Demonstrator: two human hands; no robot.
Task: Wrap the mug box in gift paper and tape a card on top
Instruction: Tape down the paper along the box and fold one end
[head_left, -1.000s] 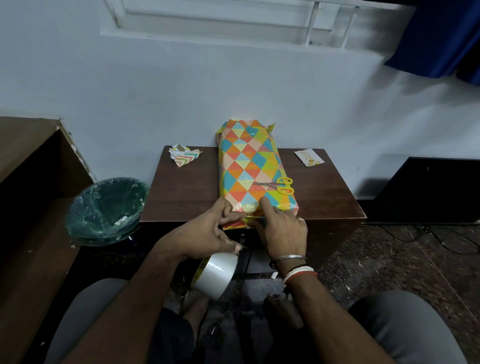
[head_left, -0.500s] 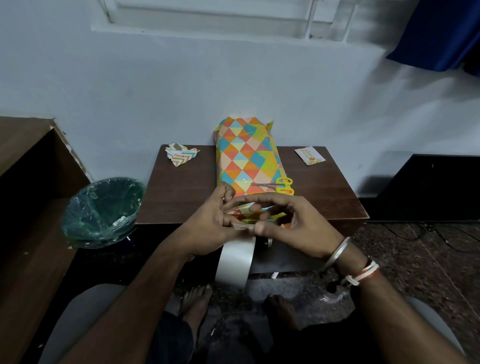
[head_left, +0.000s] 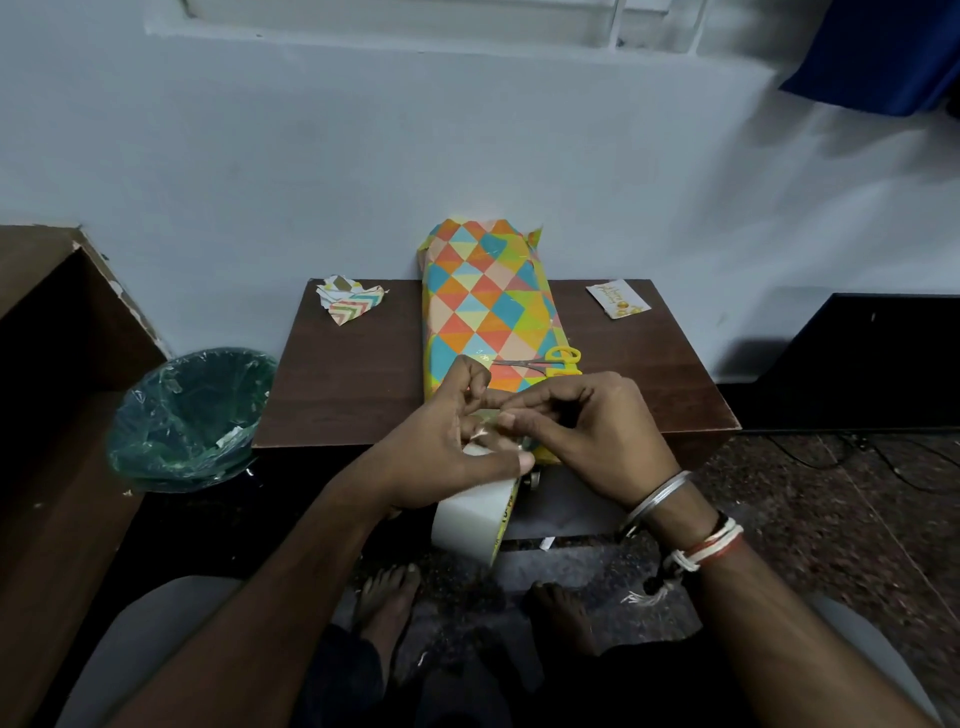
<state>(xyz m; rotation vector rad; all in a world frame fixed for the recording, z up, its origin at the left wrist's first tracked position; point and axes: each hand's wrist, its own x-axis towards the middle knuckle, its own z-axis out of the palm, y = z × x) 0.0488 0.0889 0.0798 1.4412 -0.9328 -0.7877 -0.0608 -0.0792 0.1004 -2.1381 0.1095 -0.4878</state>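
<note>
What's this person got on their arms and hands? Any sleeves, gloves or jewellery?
No gloves and no sleeves in view: both forearms are bare. The left hand and its wrist wear nothing. Behind the right hand sits a thin silver metal bangle, and further up the wrist a bundle of red and white threads with a frayed white end hanging down.

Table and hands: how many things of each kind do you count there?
box: 1
scissors: 1
card: 1
paper scrap: 1
tape roll: 1
Total: 5
</note>
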